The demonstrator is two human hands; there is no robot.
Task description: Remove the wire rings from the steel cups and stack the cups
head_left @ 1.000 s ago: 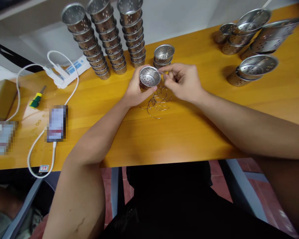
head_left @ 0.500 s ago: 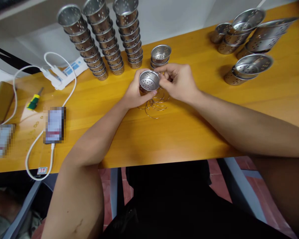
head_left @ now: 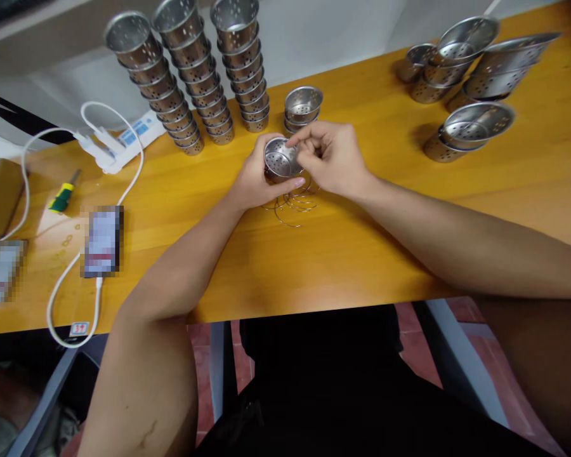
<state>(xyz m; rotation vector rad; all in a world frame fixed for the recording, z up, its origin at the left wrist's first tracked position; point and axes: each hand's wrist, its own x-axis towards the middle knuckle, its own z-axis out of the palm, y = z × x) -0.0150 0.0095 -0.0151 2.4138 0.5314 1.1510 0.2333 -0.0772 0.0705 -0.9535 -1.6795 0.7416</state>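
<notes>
My left hand (head_left: 255,174) is wrapped round a small perforated metal cup (head_left: 278,160), its mouth tipped up toward me. The thumb lies along the cup's near side. Over the cup's right rim, my right hand (head_left: 330,155) has its fingers curled together, with the index fingertip reaching past the rim. Whatever may be between its fingers is too small to make out. A thin curved line shows inside the cup. Beneath both hands, several thin wire rings (head_left: 292,206) lie loosely on the table. Just behind the right hand stands a short stack of similar cups (head_left: 303,105).
Tall stacks of perforated cups (head_left: 174,101) stand at the back left. More cups, some tilted, are at the right (head_left: 476,127). A power strip (head_left: 128,143), a green-yellow screwdriver (head_left: 63,197), and a phone (head_left: 102,241) on a white cable lie to the left.
My right hand has shifted slightly left, its index finger now over the cup's opening. A curved line now shows inside the cup. My left hand keeps its hold, its thumb somewhat straighter.
</notes>
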